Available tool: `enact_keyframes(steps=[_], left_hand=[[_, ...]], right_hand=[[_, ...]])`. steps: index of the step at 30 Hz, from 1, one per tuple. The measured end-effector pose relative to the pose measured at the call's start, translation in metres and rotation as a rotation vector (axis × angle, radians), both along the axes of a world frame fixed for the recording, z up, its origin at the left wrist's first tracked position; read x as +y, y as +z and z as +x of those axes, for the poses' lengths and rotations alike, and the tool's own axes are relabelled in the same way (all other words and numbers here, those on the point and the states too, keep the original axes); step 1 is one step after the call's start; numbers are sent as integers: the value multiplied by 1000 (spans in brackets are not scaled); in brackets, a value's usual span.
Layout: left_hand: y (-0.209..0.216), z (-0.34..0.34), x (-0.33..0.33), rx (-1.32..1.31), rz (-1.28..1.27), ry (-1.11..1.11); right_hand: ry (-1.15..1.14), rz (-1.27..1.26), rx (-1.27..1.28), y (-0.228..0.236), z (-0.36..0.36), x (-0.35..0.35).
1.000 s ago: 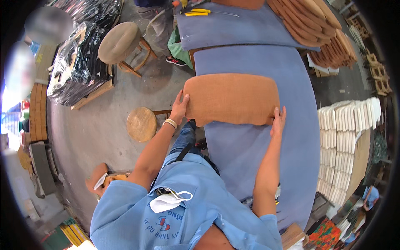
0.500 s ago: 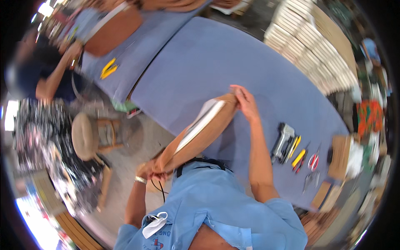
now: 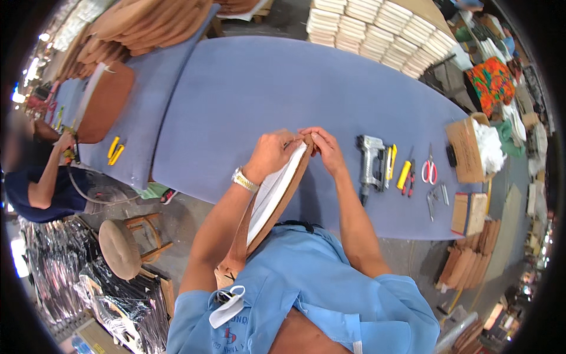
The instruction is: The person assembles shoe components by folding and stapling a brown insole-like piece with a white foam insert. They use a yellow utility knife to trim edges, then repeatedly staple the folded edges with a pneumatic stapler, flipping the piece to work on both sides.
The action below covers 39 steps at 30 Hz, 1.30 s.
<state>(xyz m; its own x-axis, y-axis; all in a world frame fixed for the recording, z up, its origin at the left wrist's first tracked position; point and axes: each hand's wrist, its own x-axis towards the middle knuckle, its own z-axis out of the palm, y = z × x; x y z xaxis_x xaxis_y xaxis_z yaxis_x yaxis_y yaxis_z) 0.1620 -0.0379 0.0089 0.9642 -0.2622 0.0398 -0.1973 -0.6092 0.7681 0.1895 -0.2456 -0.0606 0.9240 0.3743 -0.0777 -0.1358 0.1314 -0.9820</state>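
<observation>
left hand [image 3: 272, 155] moved up beside right hand [image 3: 327, 152] — both pinching the brown panel [image 3: 283, 204] at its far end — staple gun [image 3: 370, 158] on the surface [image 3: 265, 88] nearby

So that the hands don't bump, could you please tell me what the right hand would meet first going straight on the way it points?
The right hand touches the brown panel at its upper end; straight on, it would probably meet the left hand first, though depth there is hard to judge.

From afar, I see grey concrete floor [image 3: 190, 230], a round beige-cushioned wooden stool [image 3: 119, 250] and bright white light [image 3: 19, 249] far left
</observation>
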Motion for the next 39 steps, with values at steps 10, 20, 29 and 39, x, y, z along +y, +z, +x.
enact_keyframes(steps=[10,20,29,39], left_hand=[[-42,-10,-43,130,-350,180],[-28,-15,-26,104,-177,1],[-33,5,-50,83,100,8],[-42,19,-51,128,73,18]], right_hand=[[188,-748,-716,46,-6,-46],[297,-581,-174,38,33,-33],[300,-589,-178,30,42,-49],[678,-1019,-354,71,69,-35]])
